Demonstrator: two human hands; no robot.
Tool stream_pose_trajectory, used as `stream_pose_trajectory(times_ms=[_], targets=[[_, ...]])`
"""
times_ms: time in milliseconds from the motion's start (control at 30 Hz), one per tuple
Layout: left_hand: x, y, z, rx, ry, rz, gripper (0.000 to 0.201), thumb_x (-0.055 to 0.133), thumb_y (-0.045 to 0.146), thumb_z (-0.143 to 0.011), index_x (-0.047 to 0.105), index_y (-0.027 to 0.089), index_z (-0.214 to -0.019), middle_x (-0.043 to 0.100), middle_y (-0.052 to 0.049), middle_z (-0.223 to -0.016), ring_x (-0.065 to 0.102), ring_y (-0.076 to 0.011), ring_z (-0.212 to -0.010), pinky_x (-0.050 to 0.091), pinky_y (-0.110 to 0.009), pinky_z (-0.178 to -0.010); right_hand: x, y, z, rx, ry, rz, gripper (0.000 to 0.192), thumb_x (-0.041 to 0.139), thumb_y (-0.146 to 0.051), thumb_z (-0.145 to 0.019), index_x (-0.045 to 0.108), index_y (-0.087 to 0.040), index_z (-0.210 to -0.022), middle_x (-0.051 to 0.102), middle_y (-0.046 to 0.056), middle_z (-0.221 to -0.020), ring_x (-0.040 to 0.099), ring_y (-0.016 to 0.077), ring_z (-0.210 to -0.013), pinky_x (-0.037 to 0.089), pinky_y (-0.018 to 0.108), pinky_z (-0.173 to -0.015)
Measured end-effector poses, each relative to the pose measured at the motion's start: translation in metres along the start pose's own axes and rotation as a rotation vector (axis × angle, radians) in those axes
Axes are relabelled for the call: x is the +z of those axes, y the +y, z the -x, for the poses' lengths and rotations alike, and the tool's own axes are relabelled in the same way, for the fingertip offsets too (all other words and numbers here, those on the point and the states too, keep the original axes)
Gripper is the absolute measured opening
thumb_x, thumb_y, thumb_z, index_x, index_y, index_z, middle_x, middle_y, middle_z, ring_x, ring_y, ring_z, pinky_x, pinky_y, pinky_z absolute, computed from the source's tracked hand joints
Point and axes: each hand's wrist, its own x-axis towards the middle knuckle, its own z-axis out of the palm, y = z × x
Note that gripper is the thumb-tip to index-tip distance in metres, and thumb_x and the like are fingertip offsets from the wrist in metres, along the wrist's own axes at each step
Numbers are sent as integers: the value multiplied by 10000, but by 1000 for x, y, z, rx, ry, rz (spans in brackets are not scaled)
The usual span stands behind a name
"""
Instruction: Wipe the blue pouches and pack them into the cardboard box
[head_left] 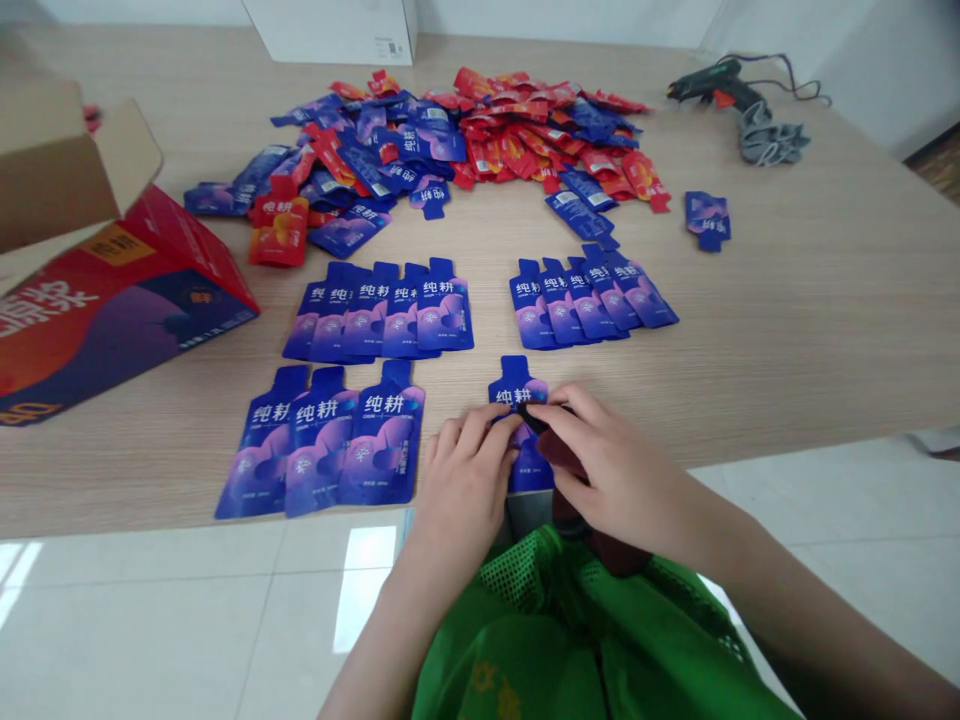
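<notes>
One blue-purple pouch (532,478) lies upright at the table's front edge. My left hand (471,458) rests on its left side, fingertips bent onto its middle and holding it. Over its right side my right hand (600,450) is closed on a dark maroon object (559,452) with a black end; most of it is hidden, so its kind is unclear. The black end touches the pouch. Left of my hands is an overlapping row of blue pouches (381,450). Behind are two more fanned rows, one at left (444,315) and one at right (637,292).
Loose red pouches (517,150) and blue ones (360,165) are heaped at the back. A single blue pouch (707,218) lies at right. An open printed carton (150,300) stands left, a white box (337,30) behind. A glue gun (712,85) and grey cloth (772,135) lie back right.
</notes>
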Motion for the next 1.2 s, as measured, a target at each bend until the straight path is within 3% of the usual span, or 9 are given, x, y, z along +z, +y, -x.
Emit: stream_pose_trajectory(times_ms=[167, 300, 400, 567, 667, 800, 900, 1067, 1200], targets=[[6, 3, 2, 16, 49, -54, 410, 449, 266, -1020, 484, 213, -1425, 558, -46, -1435, 493, -254, -1139, 407, -418, -956, -21, 9, 7, -31, -132, -90, 390, 522, -88, -865, 653, -212, -1210, 605, 84, -1191, 631, 214, -1036, 534, 402, -953], [9, 9, 1, 12, 70, -175, 489, 510, 390, -993, 488, 202, -1443, 486, -38, -1528, 478, -290, -1194, 385, -448, -967, -27, 10, -19, -37, 1, -61, 379, 517, -81, -869, 673, -189, -1197, 636, 81, -1179, 631, 211, -1073, 511, 369, -980], [14, 16, 0, -57, 127, -247, 502, 524, 462, -969, 549, 197, -1394, 563, -45, -1455, 499, -309, -1146, 390, -462, -892, -23, 10, -31, -48, 11, -19, 353, 529, -78, -869, 690, -159, -1172, 642, 103, -1170, 630, 228, -1068, 504, 387, -981], [21, 25, -1, -152, 200, -316, 536, 526, 603, -931, 625, 247, -1318, 640, -69, -1299, 521, -308, -1035, 372, -451, -813, -33, 20, -9, -63, -148, -13, 318, 532, -92, -868, 718, -215, -1094, 644, 74, -1092, 635, 213, -978, 517, 379, -907], [24, 30, -4, -199, 202, -343, 585, 485, 652, -928, 622, 253, -1332, 628, -98, -1247, 517, -306, -1019, 366, -444, -799, -43, 26, 10, -9, -82, 25, 308, 487, -112, -894, 710, -221, -1078, 640, 62, -1083, 640, 202, -926, 519, 370, -846], [26, 35, -6, -185, 185, -340, 585, 471, 612, -952, 587, 239, -1387, 613, -131, -1140, 514, -307, -988, 359, -432, -773, -36, 24, 17, -9, 96, 77, 336, 478, -141, -910, 667, -204, -1181, 611, 78, -1165, 638, 220, -983, 522, 376, -842], [25, 33, -5, -156, 190, -316, 468, 483, 480, -989, 598, 250, -1380, 620, -132, -1106, 520, -302, -964, 352, -424, -760, -22, 27, 14, 32, 146, 86, 317, 476, -152, -918, 674, -183, -1163, 606, 96, -1169, 641, 245, -1007, 530, 399, -847], [24, 24, -2, 45, 158, -319, 420, 448, 252, -1001, 560, 175, -1399, 550, -90, -1454, 503, -288, -1194, 353, -458, -903, -25, 40, 14, 148, 131, 121, 278, 501, -117, -894, 709, -210, -1053, 649, 59, -1061, 662, 231, -879, 536, 409, -776], [25, 21, -1, 89, 126, -287, 426, 397, 236, -1020, 520, 131, -1413, 532, -40, -1493, 478, -248, -1300, 325, -450, -987, -28, 26, 10, 54, 231, 109, 280, 512, -112, -903, 696, -171, -1107, 636, 85, -1097, 647, 239, -955, 539, 410, -835]])
